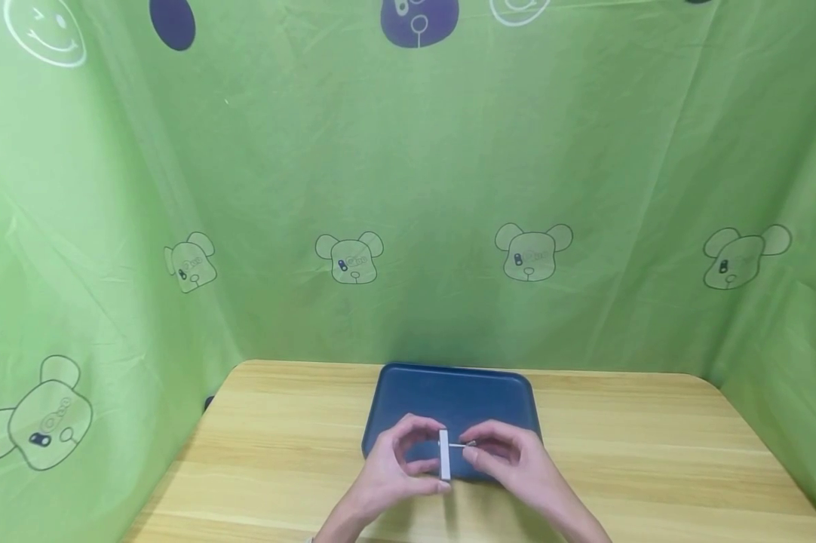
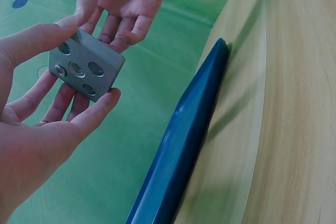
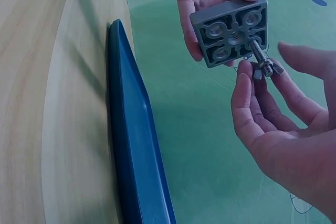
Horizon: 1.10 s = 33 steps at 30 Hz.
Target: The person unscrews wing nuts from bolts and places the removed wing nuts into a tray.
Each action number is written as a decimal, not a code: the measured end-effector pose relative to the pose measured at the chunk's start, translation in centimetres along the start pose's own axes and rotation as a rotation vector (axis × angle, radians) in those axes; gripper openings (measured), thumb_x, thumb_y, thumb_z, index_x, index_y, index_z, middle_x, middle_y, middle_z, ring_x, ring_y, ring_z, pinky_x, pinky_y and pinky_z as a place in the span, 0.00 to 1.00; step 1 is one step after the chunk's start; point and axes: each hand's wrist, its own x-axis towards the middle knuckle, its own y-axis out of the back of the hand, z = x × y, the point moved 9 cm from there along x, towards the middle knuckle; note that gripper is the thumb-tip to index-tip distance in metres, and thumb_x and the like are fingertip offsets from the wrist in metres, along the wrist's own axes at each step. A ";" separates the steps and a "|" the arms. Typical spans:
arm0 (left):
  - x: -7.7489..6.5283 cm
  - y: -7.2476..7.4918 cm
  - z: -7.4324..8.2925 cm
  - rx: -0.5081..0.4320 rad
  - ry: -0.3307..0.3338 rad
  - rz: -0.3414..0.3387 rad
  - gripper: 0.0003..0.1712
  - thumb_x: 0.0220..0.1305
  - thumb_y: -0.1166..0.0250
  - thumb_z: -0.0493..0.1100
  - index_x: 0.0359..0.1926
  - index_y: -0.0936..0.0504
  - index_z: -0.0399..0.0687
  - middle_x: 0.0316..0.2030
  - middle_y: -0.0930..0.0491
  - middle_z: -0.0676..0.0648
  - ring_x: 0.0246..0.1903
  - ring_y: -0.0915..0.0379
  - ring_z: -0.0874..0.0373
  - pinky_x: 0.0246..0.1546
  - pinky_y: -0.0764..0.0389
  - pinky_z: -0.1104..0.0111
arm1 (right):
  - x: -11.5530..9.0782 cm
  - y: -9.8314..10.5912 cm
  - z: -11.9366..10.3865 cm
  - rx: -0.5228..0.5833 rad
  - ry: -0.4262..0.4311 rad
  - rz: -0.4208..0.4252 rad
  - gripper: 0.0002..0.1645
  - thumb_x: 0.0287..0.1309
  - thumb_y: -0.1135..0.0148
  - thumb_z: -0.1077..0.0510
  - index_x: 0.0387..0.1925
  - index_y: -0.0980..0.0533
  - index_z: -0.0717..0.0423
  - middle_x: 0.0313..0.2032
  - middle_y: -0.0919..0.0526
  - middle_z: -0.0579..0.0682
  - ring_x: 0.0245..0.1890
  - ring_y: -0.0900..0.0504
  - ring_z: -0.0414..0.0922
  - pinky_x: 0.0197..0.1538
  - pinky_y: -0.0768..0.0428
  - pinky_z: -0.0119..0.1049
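Note:
My left hand [image 1: 397,464] grips a grey square block [image 2: 86,65] by its edges, thumb on one side and fingers on the other. Several round holes pass through its flat face, while the other face [image 3: 231,34] is ribbed. A threaded bolt [image 3: 257,51] runs through one corner hole, its round head [image 2: 60,70] against the flat face. Near the bolt's free end sits a wing nut [image 3: 266,68], some distance from the block. Fingertips of my right hand [image 1: 510,452] touch the wing nut; in the right wrist view the thumb stands a little off it.
Below and beyond the hands, a blue tray [image 1: 449,392] lies on the wooden table [image 1: 299,422]. A green curtain [image 1: 442,151] with bear prints hangs behind the table and along both sides.

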 end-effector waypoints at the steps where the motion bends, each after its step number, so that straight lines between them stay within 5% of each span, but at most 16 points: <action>1: 0.0 0.0 0.0 0.004 0.001 0.001 0.38 0.45 0.24 0.22 0.60 0.25 0.34 0.61 0.30 0.32 0.63 0.30 0.41 0.61 0.17 0.50 | 0.0 0.1 0.0 -0.001 -0.002 0.004 0.11 0.67 0.34 0.61 0.47 0.18 0.63 0.47 0.16 0.65 0.46 0.13 0.47 0.50 0.09 0.40; 8: 0.1 -0.1 -0.1 0.010 0.013 -0.002 0.39 0.44 0.24 0.22 0.60 0.25 0.34 0.62 0.33 0.26 0.62 0.29 0.45 0.61 0.17 0.50 | 0.2 0.5 0.3 -0.025 -0.011 0.030 0.11 0.72 0.39 0.59 0.46 0.17 0.63 0.43 0.14 0.63 0.43 0.12 0.52 0.46 0.08 0.45; 16: 0.1 -0.1 -0.3 0.019 0.031 0.004 0.39 0.44 0.24 0.23 0.61 0.26 0.31 0.60 0.28 0.35 0.62 0.29 0.43 0.61 0.17 0.50 | 0.1 0.5 0.0 -0.046 0.003 0.042 0.12 0.71 0.38 0.60 0.45 0.18 0.67 0.43 0.14 0.61 0.41 0.12 0.47 0.43 0.08 0.43; 23: 0.0 -0.1 -0.4 0.009 0.035 0.001 0.38 0.45 0.24 0.23 0.60 0.26 0.32 0.61 0.31 0.28 0.61 0.28 0.45 0.61 0.17 0.51 | 0.1 0.6 0.3 -0.047 -0.021 0.051 0.11 0.69 0.36 0.60 0.45 0.17 0.66 0.44 0.14 0.63 0.40 0.12 0.45 0.42 0.09 0.38; 33: 0.0 -0.2 -0.4 0.016 0.038 0.011 0.38 0.44 0.24 0.22 0.60 0.25 0.34 0.61 0.30 0.30 0.61 0.28 0.44 0.61 0.17 0.51 | 0.0 0.4 0.2 -0.044 -0.017 0.028 0.13 0.75 0.43 0.59 0.47 0.18 0.65 0.45 0.14 0.59 0.43 0.14 0.45 0.42 0.08 0.42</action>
